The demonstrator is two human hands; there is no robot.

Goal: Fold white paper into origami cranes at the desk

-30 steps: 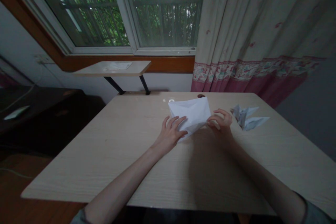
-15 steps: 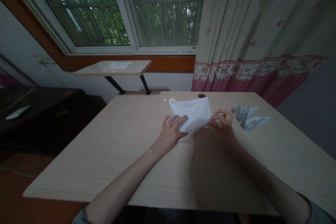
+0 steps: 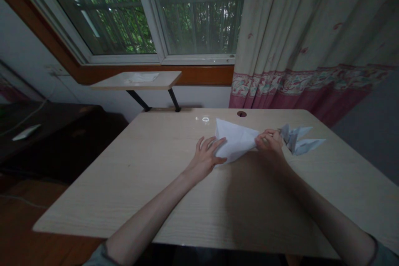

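A partly folded white sheet of paper (image 3: 235, 140) lies on the light wooden table (image 3: 156, 183). My left hand (image 3: 207, 157) rests on the sheet's left corner, fingers spread and flat on it. My right hand (image 3: 270, 143) pinches the sheet's right edge with fingers closed. A finished folded paper figure (image 3: 299, 141) with pointed wings lies just right of my right hand.
A cable hole (image 3: 241, 114) sits near the table's far edge. Behind it are a small wall shelf (image 3: 137, 80), a window (image 3: 149, 8) and a patterned curtain (image 3: 311, 37). A dark cabinet (image 3: 46, 133) stands to the left.
The paper's right half has been folded over, so the sheet looks narrower and triangular. My right hand moved slightly right along the edge; my left hand stayed pressing.
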